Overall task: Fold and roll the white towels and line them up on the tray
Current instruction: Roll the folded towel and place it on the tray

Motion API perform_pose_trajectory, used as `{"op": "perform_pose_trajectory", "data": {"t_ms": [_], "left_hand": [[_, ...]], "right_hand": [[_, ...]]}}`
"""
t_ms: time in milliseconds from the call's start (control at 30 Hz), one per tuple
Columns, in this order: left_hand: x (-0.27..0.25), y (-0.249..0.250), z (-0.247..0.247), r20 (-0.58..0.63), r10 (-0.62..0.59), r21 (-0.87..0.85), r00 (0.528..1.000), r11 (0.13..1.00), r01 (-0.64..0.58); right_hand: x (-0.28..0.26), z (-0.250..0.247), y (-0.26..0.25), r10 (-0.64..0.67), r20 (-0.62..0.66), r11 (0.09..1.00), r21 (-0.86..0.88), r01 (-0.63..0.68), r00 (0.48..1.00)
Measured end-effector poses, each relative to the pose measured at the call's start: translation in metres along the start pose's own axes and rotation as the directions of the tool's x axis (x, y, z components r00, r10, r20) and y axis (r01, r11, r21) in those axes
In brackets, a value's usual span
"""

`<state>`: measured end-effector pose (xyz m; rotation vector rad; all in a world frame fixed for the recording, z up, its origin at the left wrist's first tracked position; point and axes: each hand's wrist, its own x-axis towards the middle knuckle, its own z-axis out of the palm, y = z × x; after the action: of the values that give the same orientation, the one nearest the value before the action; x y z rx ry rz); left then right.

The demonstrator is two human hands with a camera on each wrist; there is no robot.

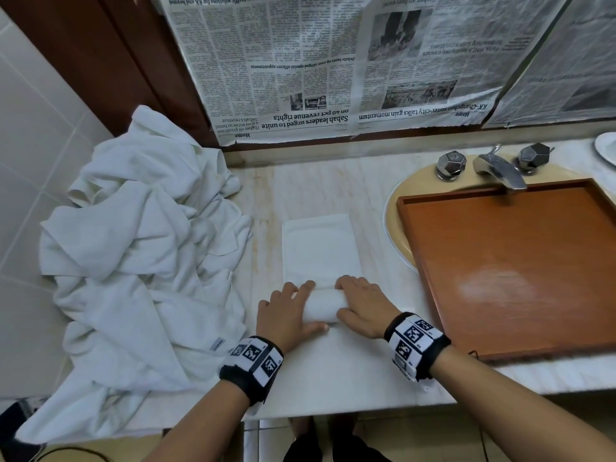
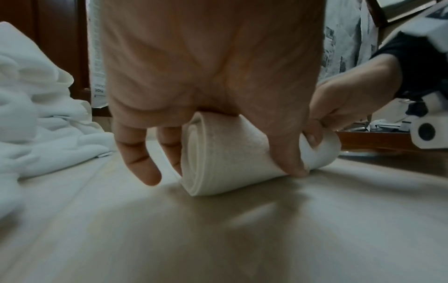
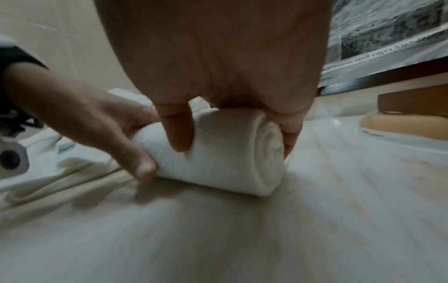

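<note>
A white towel (image 1: 320,251) lies folded into a long narrow strip on the pale marble surface (image 1: 263,201), running away from the person. Its near end is wound into a tight roll (image 1: 325,306), and the wrist views show the spiral of layers at each end. The flat part beyond the roll is smooth, with straight side edges.

The left hand (image 1: 288,313) cups the roll's left end, fingers (image 2: 139,159) curled over the top and thumb tucked against the near side, so it grasps the roll. The right hand (image 1: 365,305) grasps the right end in the same way, thumb on the near face and fingers over the far side. Both wrists wear black bands with printed square markers.

To the left a heap of loose white towels (image 1: 140,255) spills over the surface's front edge; its nearest fold lies just beside the left hand. To the right a brown wooden tray (image 1: 520,261) with a raised rim sits across a cream sink (image 1: 395,228), under a metal tap (image 1: 500,168) with two faceted knobs. A bare band of surface lies between the strip and the tray, and more lies beyond the strip's far end up to the back ledge.

Newspaper sheets (image 1: 333,61) cover the wall behind. The tray's right side and a white dish (image 1: 606,150) at the far right are cut off. The fingertips behind the roll are hidden in every view.
</note>
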<state>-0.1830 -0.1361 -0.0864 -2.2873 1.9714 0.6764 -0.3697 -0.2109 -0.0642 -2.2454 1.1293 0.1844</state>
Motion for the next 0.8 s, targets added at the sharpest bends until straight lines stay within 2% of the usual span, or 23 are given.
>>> {"op": "perform_pose_trajectory", "data": {"t_ms": [67, 100, 200, 267, 367, 533, 633, 733, 800], "left_hand": [[0.004, 0.003, -0.001, 0.02, -0.029, 0.023, 0.999, 0.999, 0.029], [0.006, 0.005, -0.002, 0.022, -0.033, 0.033, 0.999, 0.999, 0.032], [0.009, 0.008, 0.0, 0.004, -0.042, 0.033, 0.999, 0.999, 0.042], [0.008, 0.008, 0.003, -0.017, -0.057, 0.034, 0.998, 0.998, 0.057], [0.005, 0.01, 0.007, -0.013, -0.1, -0.005, 0.995, 0.995, 0.1], [0.004, 0.014, 0.002, 0.085, -0.215, -0.061, 0.973, 0.973, 0.221], [0.004, 0.009, -0.006, 0.13, -0.152, -0.091, 0.98, 0.982, 0.164], [0.002, 0.002, -0.004, 0.09, -0.029, -0.196, 0.996, 0.98, 0.046], [0.0, -0.003, -0.001, 0.071, 0.003, -0.236, 0.997, 0.972, 0.013]], "right_hand": [[-0.003, -0.006, -0.001, 0.024, 0.051, 0.995, 0.099, -0.029, 0.998], [-0.005, -0.007, -0.001, 0.027, 0.056, 0.997, 0.077, -0.031, 0.998], [-0.009, 0.004, -0.002, -0.037, -0.036, 0.978, -0.205, 0.029, 0.999], [-0.011, 0.015, -0.004, -0.045, -0.029, 0.959, -0.28, 0.035, 0.999], [-0.009, 0.019, -0.005, -0.024, -0.025, 0.965, -0.262, 0.017, 0.999], [0.003, 0.005, -0.001, -0.007, -0.021, 0.988, -0.154, 0.004, 1.0], [0.011, -0.001, 0.003, 0.028, 0.035, 0.995, -0.093, -0.025, 0.999], [0.017, -0.007, 0.0, 0.084, 0.089, 0.995, -0.058, -0.079, 0.992], [0.017, -0.007, -0.003, 0.105, 0.092, 0.993, -0.066, -0.099, 0.99]]}}
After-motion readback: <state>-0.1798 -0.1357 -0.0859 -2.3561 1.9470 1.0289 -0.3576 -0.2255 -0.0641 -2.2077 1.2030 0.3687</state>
